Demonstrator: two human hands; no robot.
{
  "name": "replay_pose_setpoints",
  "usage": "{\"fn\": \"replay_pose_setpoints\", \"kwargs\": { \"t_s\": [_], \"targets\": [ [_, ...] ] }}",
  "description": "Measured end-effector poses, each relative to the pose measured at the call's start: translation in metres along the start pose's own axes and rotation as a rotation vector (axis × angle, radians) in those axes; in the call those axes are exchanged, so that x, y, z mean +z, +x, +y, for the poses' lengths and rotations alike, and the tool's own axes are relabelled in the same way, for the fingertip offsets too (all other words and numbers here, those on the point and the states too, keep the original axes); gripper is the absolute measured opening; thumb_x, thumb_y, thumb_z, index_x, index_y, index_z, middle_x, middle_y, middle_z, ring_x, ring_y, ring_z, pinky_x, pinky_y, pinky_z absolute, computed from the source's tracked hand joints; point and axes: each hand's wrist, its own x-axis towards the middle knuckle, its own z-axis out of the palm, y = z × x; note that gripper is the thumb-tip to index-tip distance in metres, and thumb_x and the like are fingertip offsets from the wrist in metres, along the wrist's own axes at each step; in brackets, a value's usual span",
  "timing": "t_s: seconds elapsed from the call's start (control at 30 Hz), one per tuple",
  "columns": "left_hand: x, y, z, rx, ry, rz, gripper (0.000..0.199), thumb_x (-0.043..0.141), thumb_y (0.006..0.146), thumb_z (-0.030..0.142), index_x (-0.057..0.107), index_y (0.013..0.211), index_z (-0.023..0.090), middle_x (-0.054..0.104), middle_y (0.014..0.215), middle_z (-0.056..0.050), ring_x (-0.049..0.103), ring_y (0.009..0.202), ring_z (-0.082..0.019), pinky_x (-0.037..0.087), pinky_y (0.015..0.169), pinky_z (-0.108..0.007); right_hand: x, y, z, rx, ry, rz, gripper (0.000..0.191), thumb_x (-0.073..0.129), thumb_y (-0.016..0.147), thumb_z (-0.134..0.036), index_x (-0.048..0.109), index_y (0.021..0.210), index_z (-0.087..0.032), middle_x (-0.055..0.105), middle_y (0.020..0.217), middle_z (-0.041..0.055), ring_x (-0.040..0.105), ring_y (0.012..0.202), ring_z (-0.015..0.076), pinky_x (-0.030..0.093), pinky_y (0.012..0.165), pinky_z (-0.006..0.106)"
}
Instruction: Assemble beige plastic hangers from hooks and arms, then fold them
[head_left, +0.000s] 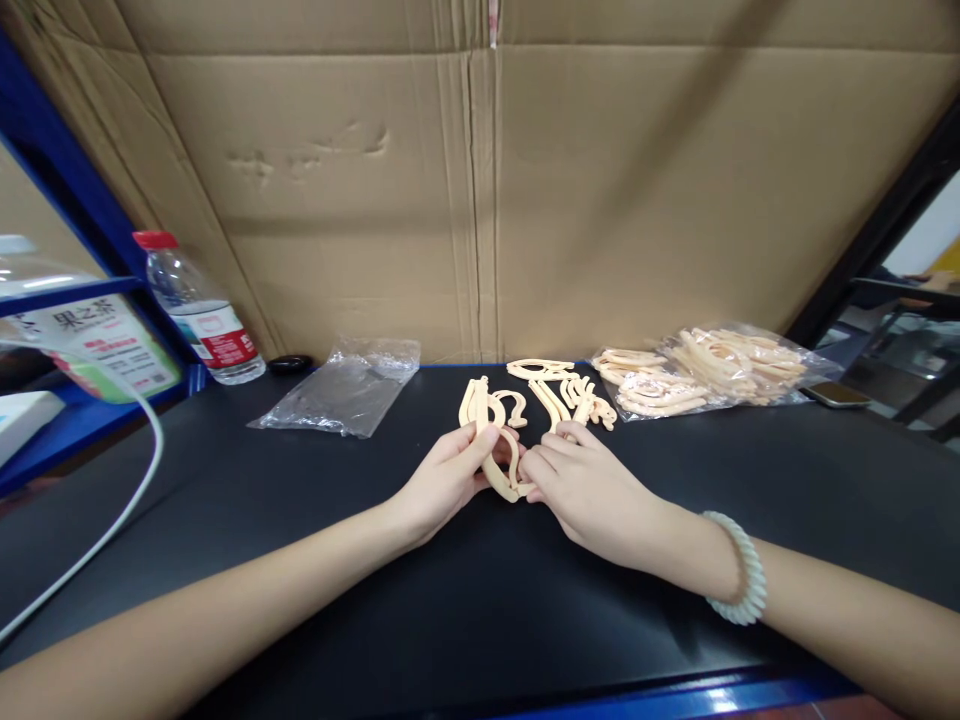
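A beige plastic folding hanger, its curved arms bent into a loop, is held over the black table between my two hands. My left hand is closed on its left side, with the thumb pressed against the front. My right hand has its fingers curled round the right end of the same hanger; its fingertips are partly hidden. Just behind my hands lie more beige hanger parts, among them a hook-shaped piece and several small curved pieces.
Clear bags of beige hanger parts lie at the back right beside a phone. An empty plastic bag and a red-capped bottle are at back left. A white cable crosses the left side; cardboard stands behind.
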Motion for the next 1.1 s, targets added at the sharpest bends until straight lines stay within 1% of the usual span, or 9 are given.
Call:
{"fn": "replay_pose_setpoints", "kwargs": {
  "t_s": [0.17, 0.3, 0.47, 0.6, 0.67, 0.83, 0.9, 1.0, 1.1],
  "targets": [
    [-0.001, 0.0, -0.001, -0.02, 0.054, 0.033, 0.039, 0.063, 0.085, 0.049, 0.064, 0.087, 0.01, 0.064, 0.079, -0.006, 0.063, 0.073, -0.017, 0.054, 0.072, -0.031, 0.001, -0.001, -0.002, -0.028, 0.018, 0.075, 0.017, 0.044, 0.088, -0.006, 0.058, 0.084, -0.015, 0.058, 0.074, 0.0039, 0.049, 0.072, 0.0191, 0.034, 0.083, 0.036],
    [0.0, -0.001, -0.001, -0.036, 0.055, 0.06, 0.041, 0.066, 0.082, 0.051, 0.064, 0.084, 0.01, 0.065, 0.076, -0.006, 0.064, 0.07, -0.017, 0.055, 0.068, -0.03, -0.001, -0.001, -0.001, -0.078, 0.017, 0.094, 0.02, 0.043, 0.088, -0.004, 0.057, 0.08, -0.016, 0.059, 0.073, 0.0028, 0.048, 0.073, 0.0182, 0.033, 0.084, 0.035],
    [0.001, 0.0, 0.001, -0.03, 0.026, 0.098, 0.038, 0.067, 0.082, 0.046, 0.065, 0.082, 0.009, 0.066, 0.076, -0.007, 0.063, 0.069, -0.017, 0.056, 0.066, -0.029, -0.002, 0.002, 0.002, -0.129, 0.0, 0.132, 0.021, 0.043, 0.091, -0.008, 0.056, 0.078, -0.017, 0.06, 0.072, 0.0021, 0.046, 0.071, 0.017, 0.033, 0.081, 0.034],
    [0.001, 0.001, 0.004, -0.061, -0.076, 0.169, 0.029, 0.061, 0.088, 0.037, 0.065, 0.082, 0.008, 0.066, 0.079, -0.009, 0.064, 0.071, -0.017, 0.056, 0.064, -0.028, -0.012, 0.004, 0.008, -0.207, -0.06, 0.251, 0.028, 0.039, 0.094, -0.005, 0.056, 0.076, -0.017, 0.06, 0.067, 0.0015, 0.047, 0.068, 0.0162, 0.032, 0.075, 0.032],
    [0.001, 0.001, 0.005, -0.068, -0.097, 0.16, 0.028, 0.059, 0.09, 0.035, 0.065, 0.082, 0.009, 0.066, 0.079, -0.009, 0.064, 0.073, -0.018, 0.057, 0.065, -0.029, -0.018, 0.005, 0.016, -0.166, 0.002, 0.308, 0.025, 0.041, 0.096, -0.009, 0.056, 0.077, -0.017, 0.061, 0.069, 0.0014, 0.05, 0.069, 0.0156, 0.033, 0.077, 0.032],
    [0.003, -0.001, 0.004, -0.077, -0.069, 0.123, 0.03, 0.06, 0.089, 0.038, 0.065, 0.084, 0.009, 0.066, 0.081, -0.01, 0.064, 0.073, -0.019, 0.058, 0.069, -0.034, -0.022, 0.0, 0.056, 0.196, 0.188, 0.393, 0.011, 0.051, 0.094, -0.02, 0.053, 0.083, -0.019, 0.063, 0.076, 0.0007, 0.055, 0.07, 0.0158, 0.034, 0.079, 0.034],
    [0.002, 0.0, 0.004, -0.08, -0.074, 0.124, 0.031, 0.063, 0.087, 0.04, 0.065, 0.084, 0.009, 0.066, 0.079, -0.009, 0.064, 0.07, -0.018, 0.058, 0.07, -0.036, -0.018, -0.002, 0.069, 0.291, 0.228, 0.389, 0.002, 0.054, 0.092, -0.02, 0.053, 0.093, -0.021, 0.065, 0.079, 0.001, 0.059, 0.072, 0.0177, 0.035, 0.08, 0.035],
    [0.001, 0.0, 0.004, -0.088, -0.07, 0.119, 0.032, 0.064, 0.085, 0.042, 0.064, 0.084, 0.01, 0.066, 0.077, -0.008, 0.064, 0.067, -0.018, 0.058, 0.069, -0.035, -0.007, -0.004, 0.075, 0.284, 0.215, 0.324, 0.016, 0.05, 0.091, -0.013, 0.054, 0.105, -0.021, 0.068, 0.09, 0.0047, 0.061, 0.088, 0.0212, 0.034, 0.088, 0.04],
    [0.001, -0.001, 0.005, -0.093, -0.056, 0.114, 0.033, 0.064, 0.085, 0.043, 0.064, 0.084, 0.011, 0.066, 0.075, -0.007, 0.064, 0.067, -0.017, 0.056, 0.068, -0.033, 0.003, -0.003, 0.07, 0.194, 0.162, 0.259, 0.019, 0.045, 0.092, -0.009, 0.06, 0.095, -0.02, 0.067, 0.099, 0.0077, 0.057, 0.105, 0.0235, 0.032, 0.093, 0.043]
  ]
}}
